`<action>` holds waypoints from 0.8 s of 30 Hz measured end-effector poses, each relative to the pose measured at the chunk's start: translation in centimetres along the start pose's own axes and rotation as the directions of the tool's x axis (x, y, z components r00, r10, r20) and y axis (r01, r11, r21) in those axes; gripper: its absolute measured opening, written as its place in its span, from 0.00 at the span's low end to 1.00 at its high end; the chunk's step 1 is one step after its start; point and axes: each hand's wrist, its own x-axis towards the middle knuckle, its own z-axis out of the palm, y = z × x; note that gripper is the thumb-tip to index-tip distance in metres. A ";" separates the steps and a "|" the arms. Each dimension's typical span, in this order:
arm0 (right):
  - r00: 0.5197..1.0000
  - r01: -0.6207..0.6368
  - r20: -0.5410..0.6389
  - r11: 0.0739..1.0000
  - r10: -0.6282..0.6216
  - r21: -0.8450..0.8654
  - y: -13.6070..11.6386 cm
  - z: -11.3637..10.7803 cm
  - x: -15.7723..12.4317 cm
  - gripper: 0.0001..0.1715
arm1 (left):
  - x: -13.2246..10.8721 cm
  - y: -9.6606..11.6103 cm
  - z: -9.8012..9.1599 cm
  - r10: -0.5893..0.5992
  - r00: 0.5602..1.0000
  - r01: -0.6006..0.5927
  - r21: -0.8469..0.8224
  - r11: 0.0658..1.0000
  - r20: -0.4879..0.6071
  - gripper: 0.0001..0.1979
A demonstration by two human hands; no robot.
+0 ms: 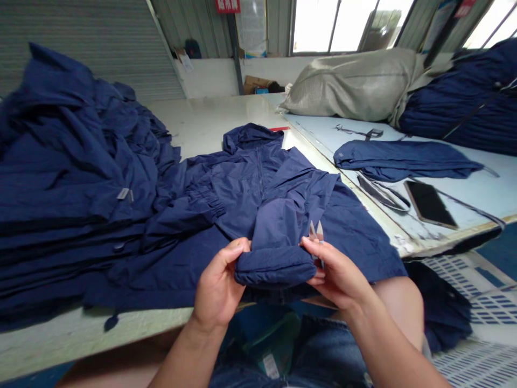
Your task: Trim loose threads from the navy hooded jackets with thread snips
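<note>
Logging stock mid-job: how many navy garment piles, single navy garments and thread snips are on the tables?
Garment piles: 2 (left navy stack, right navy bundle)
Single garments: 2 (spread hooded jacket, folded navy garment)
Thread snips: 1
Total: 5

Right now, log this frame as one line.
left hand: grips navy jacket cuff | right hand: thread snips at cuff | beside: stacked jackets

**Hidden and cut off around the navy jacket (pixel 258 183)**
Beside its cuff (pixel 274 267), the right hand (pixel 337 272) covers the grip of the thread snips (pixel 316 231); left of it, stacked jackets (pixel 68 188) run off the edge; beyond it, a red sign (pixel 227 5) is cut off, its lettering unreadable.
</note>
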 end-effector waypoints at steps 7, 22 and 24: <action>0.994 0.105 0.001 0.970 -0.108 -0.220 -0.9 0.3 0.0 0.24 | 0.2 0.2 0.1 0.080 0.992 -0.118 0.483 0.868 0.099 0.18; 0.884 0.466 0.361 0.513 -0.297 -0.721 -8.3 2.8 4.4 0.19 | 5.9 6.5 1.4 -0.144 0.918 -0.096 0.559 0.823 0.369 0.11; 0.859 0.505 0.391 0.414 -0.332 -0.758 -8.3 2.8 5.8 0.15 | 6.8 6.6 1.0 -0.174 0.921 -0.024 0.498 0.867 0.348 0.13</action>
